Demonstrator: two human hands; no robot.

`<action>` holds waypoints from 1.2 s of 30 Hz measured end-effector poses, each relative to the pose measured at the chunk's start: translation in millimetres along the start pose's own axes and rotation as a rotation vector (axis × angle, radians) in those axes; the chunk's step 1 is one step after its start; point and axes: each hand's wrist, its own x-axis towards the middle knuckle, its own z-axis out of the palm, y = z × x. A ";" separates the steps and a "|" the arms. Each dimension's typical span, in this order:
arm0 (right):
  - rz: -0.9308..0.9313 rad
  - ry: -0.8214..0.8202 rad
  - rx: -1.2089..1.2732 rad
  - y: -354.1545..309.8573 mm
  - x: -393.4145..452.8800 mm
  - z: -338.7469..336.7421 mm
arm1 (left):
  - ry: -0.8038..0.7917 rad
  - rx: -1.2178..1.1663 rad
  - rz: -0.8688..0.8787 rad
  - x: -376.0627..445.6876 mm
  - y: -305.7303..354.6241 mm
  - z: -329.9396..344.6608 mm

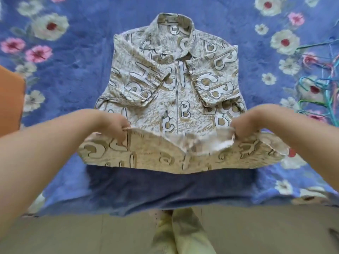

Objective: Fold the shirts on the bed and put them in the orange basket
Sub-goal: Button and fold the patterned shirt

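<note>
Both our left hand [117, 125] and right hand [244, 125] pinch the printed shirt's [176, 85] hem, level and equally near, its collar-to-hem axis running straight away from us across the floral bedspread [73, 74].

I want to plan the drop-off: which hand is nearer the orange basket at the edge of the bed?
Left. The left hand pinches the letter-printed beige shirt's hem on the side of the orange basket; the right hand pinches the hem's far side.

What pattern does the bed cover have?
Blue bed cover with white and pink flowers, seen in the head view.
</note>
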 end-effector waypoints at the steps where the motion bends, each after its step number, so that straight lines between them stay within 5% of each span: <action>1: 0.015 0.055 0.010 7.8 0.4 -10.7 | 0.087 0.011 -0.016 1.1 -3.2 -11.7; 5: 0.023 0.289 0.039 31.1 0.1 -57.8 | 0.451 0.060 -0.042 5.9 -1.8 -52.5; 9: -0.062 0.406 0.134 64.1 3.7 -100.5 | 0.557 -0.026 -0.097 10.5 7.4 -91.5; 16: -0.316 0.339 0.610 104.0 3.3 -161.7 | 0.319 -0.734 0.123 34.2 -13.0 -162.2; 23: -0.430 0.353 0.805 141.6 6.1 -248.7 | 0.202 -1.022 0.362 53.1 -36.0 -268.7; 25: -0.401 0.382 0.854 157.5 16.4 -283.3 | 0.321 -0.961 0.355 64.3 -41.1 -305.2; 27: -0.299 0.477 0.808 164.0 43.0 -305.0 | 0.544 -0.692 0.151 92.9 -48.7 -325.0; 31: 0.294 0.806 0.248 166.1 131.1 -307.7 | 0.883 -0.182 -0.395 162.6 -51.0 -310.4; 36: 0.360 0.956 0.323 161.1 186.3 -254.2 | 1.033 -0.070 -0.266 205.3 -50.4 -246.1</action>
